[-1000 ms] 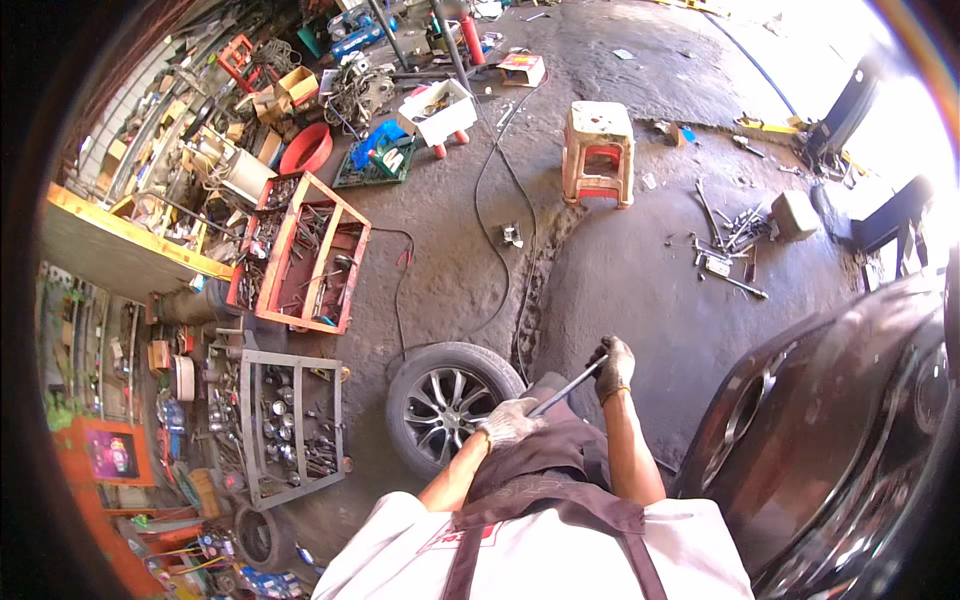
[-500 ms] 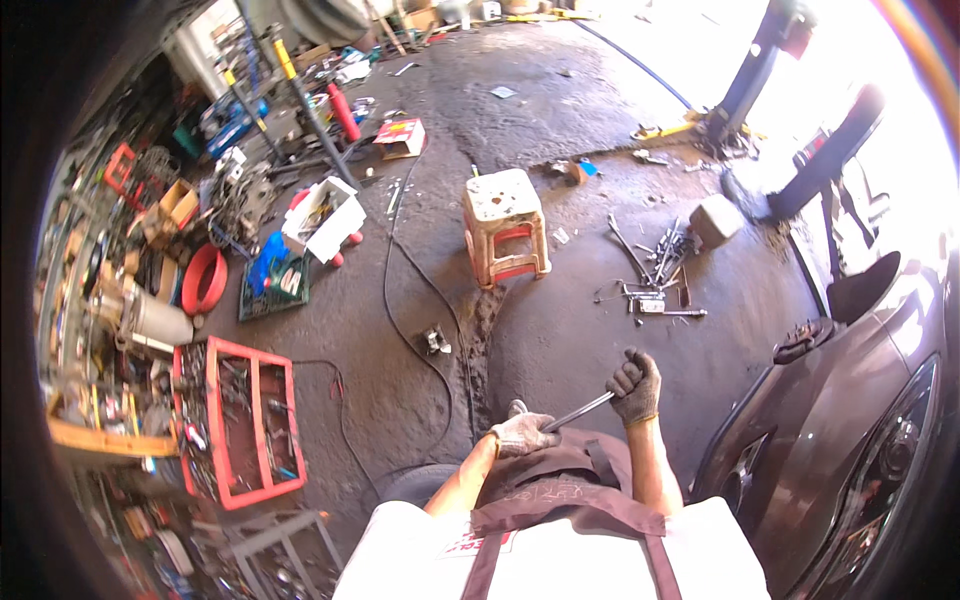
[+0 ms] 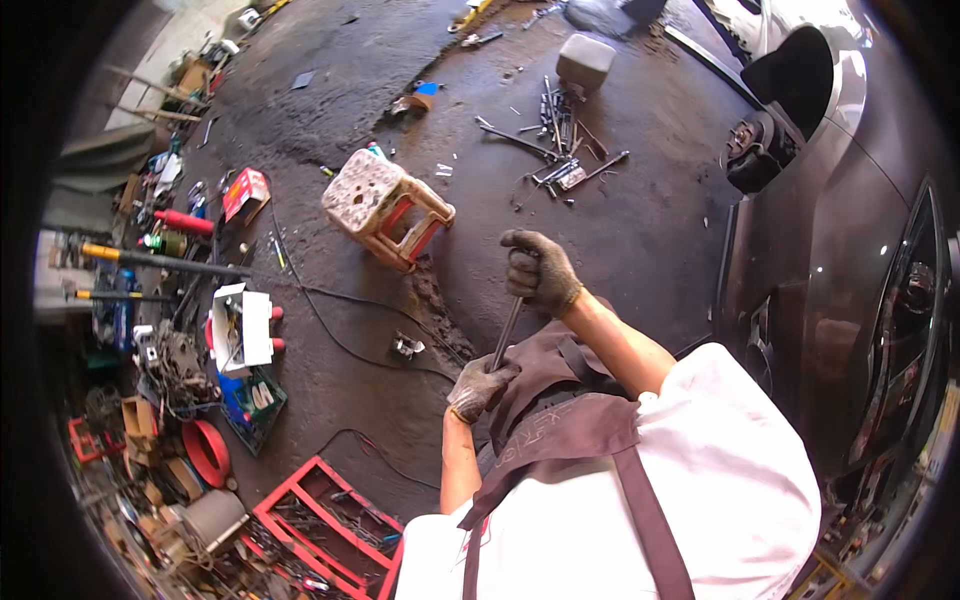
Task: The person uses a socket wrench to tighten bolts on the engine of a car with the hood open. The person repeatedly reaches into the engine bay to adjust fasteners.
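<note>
The dark car (image 3: 850,250) fills the right side, cut off by the picture's rim; its wheel arch is open w/ the bare hub (image 3: 748,150) showing, detail in the arch too dark to read. The concrete floor (image 3: 640,230) carries everything else. The person's white shirt and brown apron (image 3: 570,420) hide the floor at the bottom edge and whatever lies under the hands.

Along the floor's left edge, clutter runs into the blurred rim and most of it can't be told apart. The red metal rack (image 3: 330,530) at the bottom-left corner holds small tools, sorts not readable. A red round basin (image 3: 205,452) sits beside it, contents hidden. An open white box (image 3: 242,328) lies above that, inside hard to see.

Mid-floor, a worn pink plastic stool (image 3: 385,205) stands tilted. Toward the top edge, loose wrenches and sockets (image 3: 555,150) are scattered near a grey block (image 3: 585,60).

Right hand (image 3: 538,272), gloved, is wrapped tight round the upper end of a slim metal bar (image 3: 507,333). Left hand (image 3: 478,388), gloved too, is closed round its lower end, just in front of the apron. The bar runs steeply btwn them; both its tips are covered by the gloves.
</note>
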A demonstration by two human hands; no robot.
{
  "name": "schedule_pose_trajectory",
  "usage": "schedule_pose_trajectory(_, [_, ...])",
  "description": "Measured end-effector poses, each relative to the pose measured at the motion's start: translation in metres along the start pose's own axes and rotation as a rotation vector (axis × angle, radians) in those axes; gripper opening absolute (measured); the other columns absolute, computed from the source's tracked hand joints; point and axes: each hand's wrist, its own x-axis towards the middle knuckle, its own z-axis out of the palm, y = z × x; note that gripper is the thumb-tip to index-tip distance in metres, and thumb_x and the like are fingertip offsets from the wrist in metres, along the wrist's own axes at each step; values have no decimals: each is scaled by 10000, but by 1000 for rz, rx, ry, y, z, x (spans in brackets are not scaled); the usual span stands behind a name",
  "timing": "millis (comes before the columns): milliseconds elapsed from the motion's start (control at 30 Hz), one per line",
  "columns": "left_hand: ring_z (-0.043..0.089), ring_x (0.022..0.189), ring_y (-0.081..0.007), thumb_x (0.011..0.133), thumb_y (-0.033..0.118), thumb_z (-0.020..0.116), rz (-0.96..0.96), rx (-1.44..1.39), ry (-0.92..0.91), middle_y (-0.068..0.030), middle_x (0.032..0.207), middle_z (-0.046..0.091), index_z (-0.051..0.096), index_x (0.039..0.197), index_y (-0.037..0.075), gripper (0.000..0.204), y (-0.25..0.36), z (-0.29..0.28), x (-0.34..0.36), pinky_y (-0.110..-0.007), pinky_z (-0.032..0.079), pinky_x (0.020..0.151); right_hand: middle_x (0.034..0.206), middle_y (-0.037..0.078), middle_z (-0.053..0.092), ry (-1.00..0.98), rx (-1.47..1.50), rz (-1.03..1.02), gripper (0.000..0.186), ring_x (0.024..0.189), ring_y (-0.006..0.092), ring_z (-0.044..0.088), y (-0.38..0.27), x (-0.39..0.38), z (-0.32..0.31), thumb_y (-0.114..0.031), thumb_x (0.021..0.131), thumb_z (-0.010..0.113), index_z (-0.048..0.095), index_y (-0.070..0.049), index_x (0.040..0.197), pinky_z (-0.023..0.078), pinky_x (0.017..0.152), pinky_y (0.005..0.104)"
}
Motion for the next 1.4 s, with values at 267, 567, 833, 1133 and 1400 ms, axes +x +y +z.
schedule_pose_trajectory(267, [540, 687, -77, 830, 278, 746, -45, 217, 152, -2, 780, 654, 731, 1020, 24, 318, 95, -20, 63, -267, 454, 630, 530, -99, 258, 216, 88, 165, 104, 415, 78, 248, -82, 94, 23, -265, 959, 523, 577, -191, 909, 208, 407, 257])
schedule_pose_trajectory(567, [475, 536, -69, 828, 270, 774, -33, 210, 125, 33, 635, 569, 725, 887, 52, 231, 284, -26, 158, -250, 379, 497, 509, -85, 247, 0, 176, -29, 180, 388, 84, 232, -240, 188, 45, -262, 979, 464, 583, -132, 946, 220, 364, 256])
schedule_pose_trajectory(833, [492, 536, -91, 843, 326, 723, 42, 557, -22, 10, 607, 554, 680, 820, 42, 288, 442, -51, 268, -277, 385, 502, 487, -77, 240, 106, 401, -236, 194, 395, 94, 239, -350, 268, 23, -234, 958, 505, 628, -111, 872, 230, 383, 264])
schedule_pose_trajectory(1133, [624, 719, -206, 881, 426, 634, 266, 985, -239, -154, 804, 676, 677, 1048, -18, 477, 593, -112, 463, -350, 498, 678, 505, -70, 220, 393, 708, -411, 261, 418, 81, 236, -457, 410, -31, -338, 949, 521, 533, -139, 780, 260, 414, 259])
schedule_pose_trajectory(1400, [645, 797, -225, 880, 399, 649, 248, 1029, -351, -151, 877, 697, 672, 1148, -5, 486, 746, -158, 562, -362, 510, 752, 525, -81, 277, 256, 699, -564, 420, 460, 91, 282, -561, 517, 10, -449, 996, 476, 585, -131, 744, 302, 492, 274])
